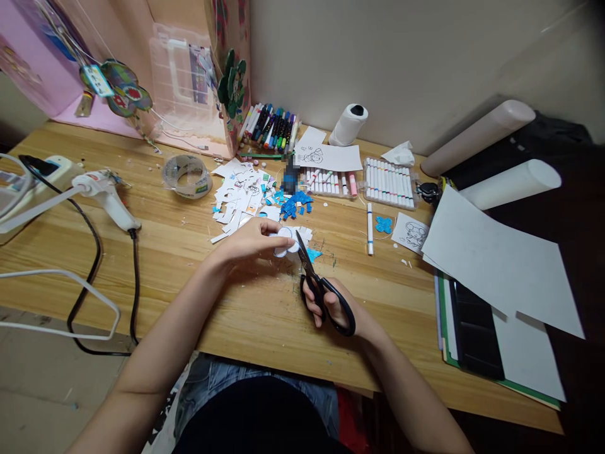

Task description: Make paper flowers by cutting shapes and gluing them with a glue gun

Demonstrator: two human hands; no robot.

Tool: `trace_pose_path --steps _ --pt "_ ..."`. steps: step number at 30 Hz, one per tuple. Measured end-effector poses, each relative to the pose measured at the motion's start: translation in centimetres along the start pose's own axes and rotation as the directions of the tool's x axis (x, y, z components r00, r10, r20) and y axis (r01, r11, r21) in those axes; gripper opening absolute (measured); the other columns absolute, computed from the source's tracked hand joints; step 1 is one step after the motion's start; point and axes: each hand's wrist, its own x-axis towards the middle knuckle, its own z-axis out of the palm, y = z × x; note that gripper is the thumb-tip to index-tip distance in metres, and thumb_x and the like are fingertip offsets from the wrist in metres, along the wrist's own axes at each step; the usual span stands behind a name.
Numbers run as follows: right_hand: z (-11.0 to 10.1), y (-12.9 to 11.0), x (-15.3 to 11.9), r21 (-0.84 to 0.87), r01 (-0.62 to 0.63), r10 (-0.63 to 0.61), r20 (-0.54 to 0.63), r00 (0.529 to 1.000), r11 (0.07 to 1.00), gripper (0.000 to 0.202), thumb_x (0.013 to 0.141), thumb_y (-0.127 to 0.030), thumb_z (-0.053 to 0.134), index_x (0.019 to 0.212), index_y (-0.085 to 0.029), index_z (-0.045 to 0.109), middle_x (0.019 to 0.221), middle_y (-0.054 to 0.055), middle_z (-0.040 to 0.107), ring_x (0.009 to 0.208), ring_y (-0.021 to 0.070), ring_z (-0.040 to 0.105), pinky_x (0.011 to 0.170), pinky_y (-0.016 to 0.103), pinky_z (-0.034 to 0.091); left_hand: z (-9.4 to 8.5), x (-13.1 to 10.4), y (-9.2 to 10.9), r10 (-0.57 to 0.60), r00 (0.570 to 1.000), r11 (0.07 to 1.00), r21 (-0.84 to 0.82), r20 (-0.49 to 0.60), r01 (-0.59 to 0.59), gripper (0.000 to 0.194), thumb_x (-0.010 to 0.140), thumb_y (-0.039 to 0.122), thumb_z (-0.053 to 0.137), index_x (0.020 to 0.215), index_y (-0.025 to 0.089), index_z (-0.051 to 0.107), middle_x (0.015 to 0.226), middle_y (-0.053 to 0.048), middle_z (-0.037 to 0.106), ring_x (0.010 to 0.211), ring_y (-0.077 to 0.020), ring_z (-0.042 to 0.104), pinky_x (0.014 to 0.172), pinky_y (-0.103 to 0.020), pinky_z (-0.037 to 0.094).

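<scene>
My left hand (259, 237) pinches a small white paper cutout (285, 243) with rounded lobes and a blue outline. In my right hand (331, 302) is a pair of black-handled scissors (309, 261), my fingers through its loops. The blade tips lie right at the cutout's right edge; whether they bite into the paper I cannot tell. Just behind the hands spreads a heap of white paper scraps (241, 195), with blue scraps (297, 205) at its right side. To the right lie a marker (370, 228) and a blue flower-shaped cutout (384, 224).
A glue gun (106, 198) with a black cord and a tape roll (186, 176) lie on the left. Boxed markers (390, 183) and loose markers (271, 128) line the back. Large white sheets (501, 258) cover folders on the right, overhanging the wooden table (401, 328).
</scene>
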Motion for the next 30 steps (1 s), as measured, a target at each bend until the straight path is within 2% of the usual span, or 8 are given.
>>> trace_pose_path --steps 6,10,14,20,30 --pt "-0.6 0.0 -0.2 0.000 -0.001 0.001 0.025 1.000 1.000 0.066 0.054 -0.084 0.046 0.065 -0.019 0.039 0.048 -0.008 0.038 0.037 0.0053 0.037 0.036 0.020 0.036 0.2 0.3 -0.3 -0.024 0.999 1.000 -0.006 -0.047 0.024 0.028 0.071 0.040 0.062 0.063 0.013 0.061 0.057 0.001 0.056 0.055 -0.0088 0.049 0.055 -0.021 0.036" --pt "-0.7 0.3 -0.1 0.028 0.003 -0.003 0.005 1.000 1.000 0.068 0.053 -0.084 0.046 0.068 -0.018 0.042 0.048 -0.008 0.039 0.036 0.0051 0.037 0.036 0.019 0.036 0.9 0.5 -0.4 -0.077 0.990 0.986 -0.158 -0.117 0.058 0.025 0.069 0.038 0.066 0.067 0.013 0.063 0.061 0.001 0.060 0.056 -0.0076 0.051 0.056 -0.020 0.039" --pt "-0.7 1.4 0.3 0.076 0.062 -0.058 -0.054 0.997 0.995 0.068 0.057 -0.084 0.042 0.073 -0.018 0.044 0.049 -0.008 0.041 0.036 0.0062 0.042 0.036 0.019 0.036 1.8 0.7 -0.5 -0.133 0.978 0.937 -0.342 -0.158 0.072 0.028 0.062 0.036 0.073 0.074 0.012 0.065 0.071 -0.001 0.066 0.064 -0.0090 0.058 0.064 -0.021 0.045" --pt "-0.7 2.4 0.8 0.121 0.110 -0.099 -0.096 0.990 0.986 0.070 0.056 -0.086 0.039 0.071 -0.019 0.042 0.046 -0.008 0.041 0.034 0.0079 0.045 0.034 0.018 0.034 2.8 0.9 -0.9 -0.132 0.972 0.873 -0.488 -0.194 0.021 0.026 0.063 0.036 0.074 0.070 0.012 0.065 0.071 -0.002 0.067 0.065 -0.0094 0.061 0.070 -0.023 0.048" --pt "-0.6 2.5 0.6 0.075 0.131 -0.127 -0.054 0.990 0.989 0.070 0.058 -0.087 0.033 0.074 -0.019 0.042 0.051 -0.007 0.041 0.037 0.0083 0.045 0.038 0.019 0.035 3.5 0.8 -0.5 -0.157 0.937 0.869 -0.495 -0.312 -0.019 0.029 0.057 0.036 0.078 0.068 0.013 0.063 0.067 -0.001 0.066 0.062 -0.0096 0.060 0.064 -0.020 0.046"
